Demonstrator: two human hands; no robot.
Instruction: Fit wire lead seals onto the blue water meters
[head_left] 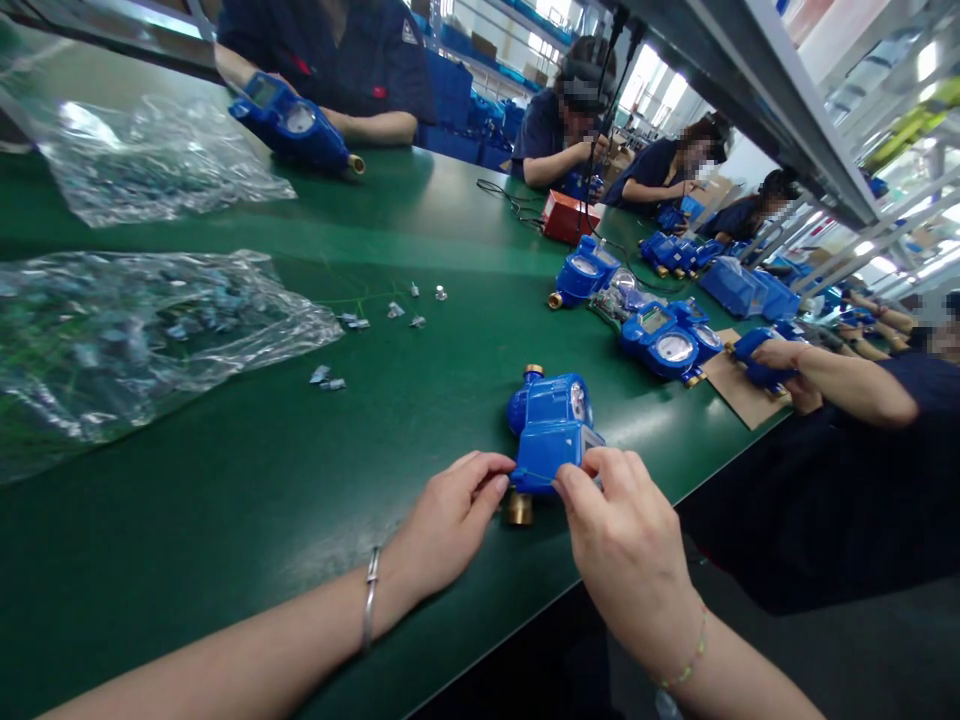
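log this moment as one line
left hand: touching blue meter | right hand: pinching thin wire at meter | meter: on green table | nearby: plastic bags, loose small parts

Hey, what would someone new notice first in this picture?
Probably the bright blue water meter near the front edge of the green table, with the left hand and right hand touching its near end. Next, the crumpled clear plastic bags at left, with small metal parts scattered beside them.
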